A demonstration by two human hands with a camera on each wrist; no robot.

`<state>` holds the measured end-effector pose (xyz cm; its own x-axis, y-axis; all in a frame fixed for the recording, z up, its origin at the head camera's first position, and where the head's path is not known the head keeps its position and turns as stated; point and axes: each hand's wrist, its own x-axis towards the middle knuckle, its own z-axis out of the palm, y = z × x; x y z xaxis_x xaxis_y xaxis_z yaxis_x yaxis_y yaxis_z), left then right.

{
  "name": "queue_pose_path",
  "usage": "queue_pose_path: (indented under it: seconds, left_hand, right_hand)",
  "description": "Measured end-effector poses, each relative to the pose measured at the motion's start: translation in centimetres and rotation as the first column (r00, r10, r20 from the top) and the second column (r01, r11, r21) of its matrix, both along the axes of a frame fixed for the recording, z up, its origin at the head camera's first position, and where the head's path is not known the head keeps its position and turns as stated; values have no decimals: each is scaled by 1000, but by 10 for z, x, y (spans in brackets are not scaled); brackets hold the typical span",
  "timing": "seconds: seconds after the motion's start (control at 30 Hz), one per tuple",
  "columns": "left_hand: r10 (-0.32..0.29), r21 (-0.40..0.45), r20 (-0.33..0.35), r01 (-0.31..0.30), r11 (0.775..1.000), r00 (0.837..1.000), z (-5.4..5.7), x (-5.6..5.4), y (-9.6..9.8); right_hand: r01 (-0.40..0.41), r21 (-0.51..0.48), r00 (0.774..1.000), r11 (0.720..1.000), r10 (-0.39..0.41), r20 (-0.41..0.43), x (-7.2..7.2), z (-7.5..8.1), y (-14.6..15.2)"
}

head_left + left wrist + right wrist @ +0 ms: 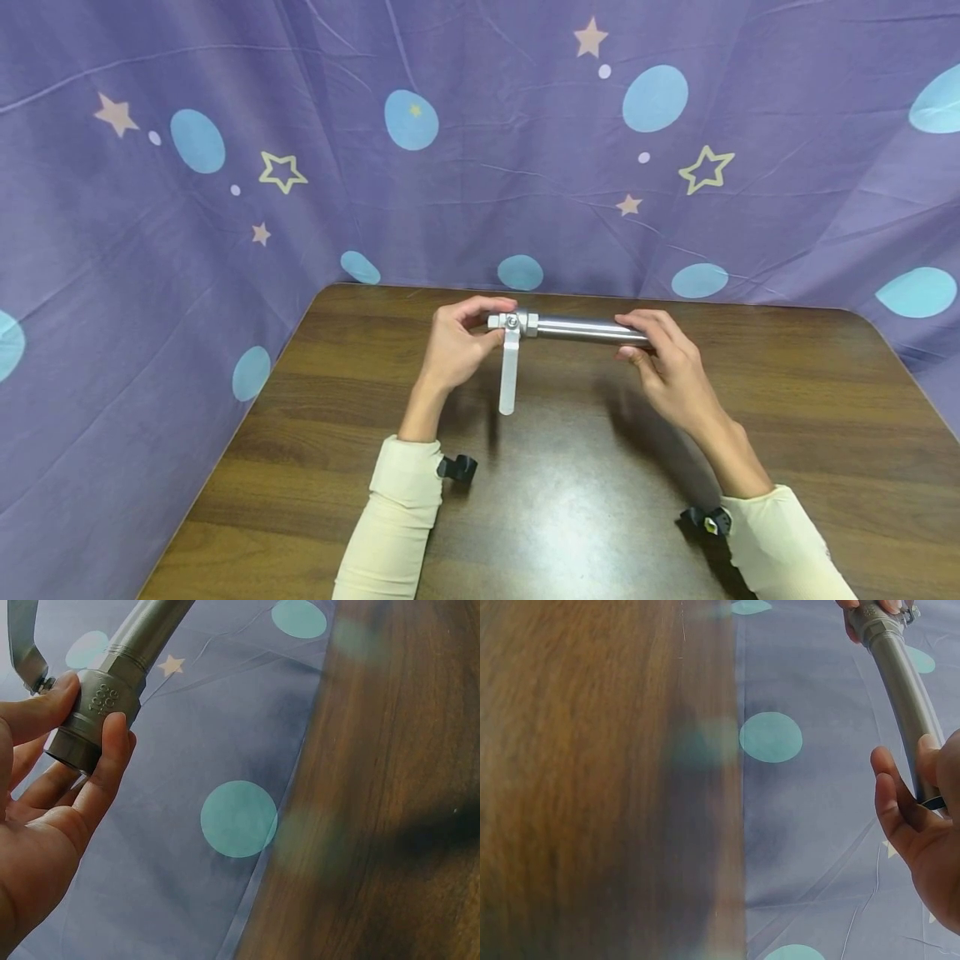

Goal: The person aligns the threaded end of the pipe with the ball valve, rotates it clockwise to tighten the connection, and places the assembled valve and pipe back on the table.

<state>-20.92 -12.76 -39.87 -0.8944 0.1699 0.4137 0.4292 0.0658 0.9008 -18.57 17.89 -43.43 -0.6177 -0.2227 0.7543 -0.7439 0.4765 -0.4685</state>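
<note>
A metal ball valve (528,324) is joined to a smooth steel pipe (581,328), held roughly level above the table. My left hand (459,346) pinches the valve body between thumb and fingers at its free end. The valve's flat lever handle (508,379) points toward me. Around the pipe's far right end, my right hand (675,375) grips with thumb and fingers. Raised lettering shows on the valve body (101,697) in the left wrist view. The right wrist view shows the pipe (907,690) running up to the valve, its lower end partly hidden by the fingers.
Beneath the hands lies a brown wood-grain table (315,467) with rounded back corners. A purple curtain (480,208) with stars and blue spots hangs behind and beside it. Black wrist mounts (459,468) sit at both cuffs.
</note>
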Motion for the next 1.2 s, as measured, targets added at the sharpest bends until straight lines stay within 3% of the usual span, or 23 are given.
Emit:
queue_pose_path:
  seconds: [0.43, 0.7, 1.2]
  left_hand:
    - [-6, 10, 5, 6, 1000, 1000, 0, 0, 0]
    - [-10, 19, 12, 10, 1000, 1000, 0, 1, 1]
    - [-2, -6, -9, 1, 1000, 1000, 0, 0, -1]
  right_hand:
    - [-9, 18, 995, 1000, 7, 96, 3, 0, 2]
    - [-25, -24, 993, 999, 27, 113, 3, 0, 2]
    - [3, 34, 986, 999, -8, 166, 3, 0, 5]
